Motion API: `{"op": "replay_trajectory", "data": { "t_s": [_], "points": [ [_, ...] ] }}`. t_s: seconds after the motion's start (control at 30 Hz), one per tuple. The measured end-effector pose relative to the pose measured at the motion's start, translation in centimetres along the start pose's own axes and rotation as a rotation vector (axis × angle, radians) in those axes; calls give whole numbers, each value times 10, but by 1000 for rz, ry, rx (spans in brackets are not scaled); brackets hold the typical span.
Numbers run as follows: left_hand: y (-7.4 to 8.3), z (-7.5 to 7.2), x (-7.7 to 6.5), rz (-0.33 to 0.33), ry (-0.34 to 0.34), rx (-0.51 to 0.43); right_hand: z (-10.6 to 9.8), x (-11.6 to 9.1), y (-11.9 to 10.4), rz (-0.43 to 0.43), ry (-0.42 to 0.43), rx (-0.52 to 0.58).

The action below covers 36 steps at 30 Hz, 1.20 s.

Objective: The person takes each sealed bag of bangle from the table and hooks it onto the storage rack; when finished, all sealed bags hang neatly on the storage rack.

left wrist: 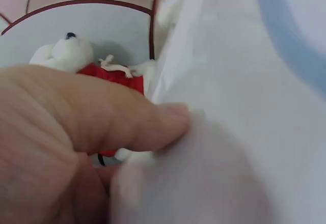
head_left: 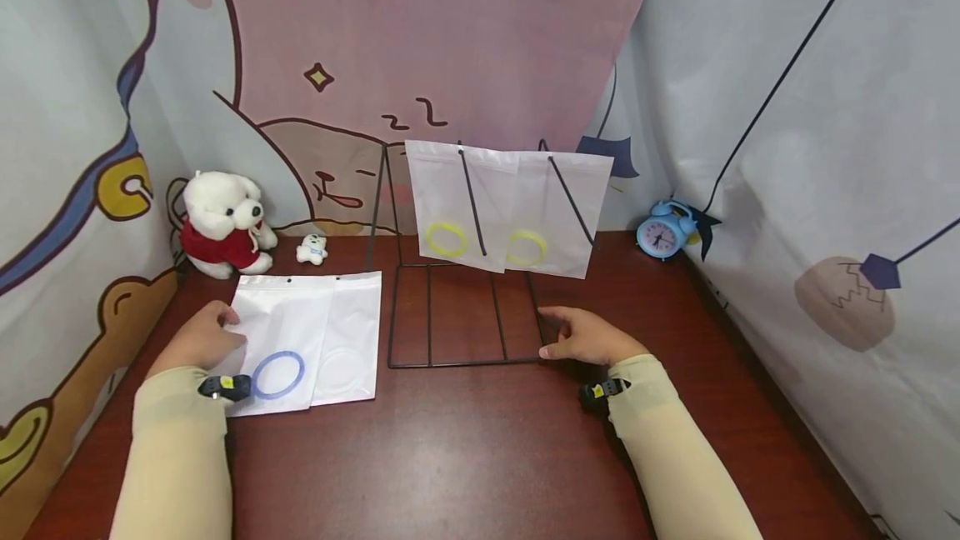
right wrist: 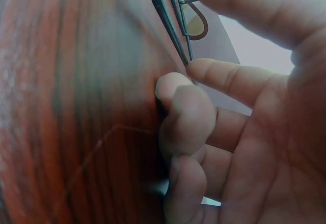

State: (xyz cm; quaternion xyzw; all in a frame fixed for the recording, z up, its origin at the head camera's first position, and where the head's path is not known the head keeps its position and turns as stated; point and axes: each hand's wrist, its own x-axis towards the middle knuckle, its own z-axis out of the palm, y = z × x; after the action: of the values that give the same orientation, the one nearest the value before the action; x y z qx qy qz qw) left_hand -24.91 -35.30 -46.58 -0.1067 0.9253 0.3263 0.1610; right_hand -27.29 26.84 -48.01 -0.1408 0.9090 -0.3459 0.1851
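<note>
A white zip-top bag with a blue ring point(head_left: 277, 375) lies at left, overlapping a second white bag with a pale ring point(head_left: 360, 340). My left hand point(head_left: 201, 338) pinches the blue-ring bag's left edge; the left wrist view shows the thumb point(left wrist: 163, 124) on its face. A black wire rack point(head_left: 465, 365) stands mid-table. Two white bags with yellow rings point(head_left: 457, 198) point(head_left: 562, 215) hang from its sloping upper prongs by their top holes. My right hand point(head_left: 588, 336) is at the rack's front right corner, thumb and forefinger spread, fingertips touching its side wire.
Behind the left bags sit a white plush dog in red point(head_left: 221, 227) and a tiny white bear figure point(head_left: 312, 249). A blue alarm clock point(head_left: 663, 232) stands at the back right. Printed cloth walls point(head_left: 465, 32) enclose the brown wooden table point(head_left: 450, 457).
</note>
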Motion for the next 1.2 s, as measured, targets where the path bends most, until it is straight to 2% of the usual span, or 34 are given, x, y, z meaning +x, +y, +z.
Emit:
{"op": "replay_trajectory", "data": {
  "t_s": [0.2, 0.43, 0.67, 0.9, 1.2],
  "points": [
    [-2, 0, 4, 158, -10, -83, 0, 0, 0, 4, -2, 4],
    [8, -2, -4, 157, -15, -220, 0, 0, 0, 2, -4, -6],
    [26, -2, -19, 225, 32, -327, 0, -1, -1, -1, -6, -7],
    [41, -5, -33, 308, 77, -320, 0, -1, -1, 4, -4, -12],
    [63, -15, -55, 524, 80, -259, -1, 0, -1, 9, -14, -12]
  ]
}}
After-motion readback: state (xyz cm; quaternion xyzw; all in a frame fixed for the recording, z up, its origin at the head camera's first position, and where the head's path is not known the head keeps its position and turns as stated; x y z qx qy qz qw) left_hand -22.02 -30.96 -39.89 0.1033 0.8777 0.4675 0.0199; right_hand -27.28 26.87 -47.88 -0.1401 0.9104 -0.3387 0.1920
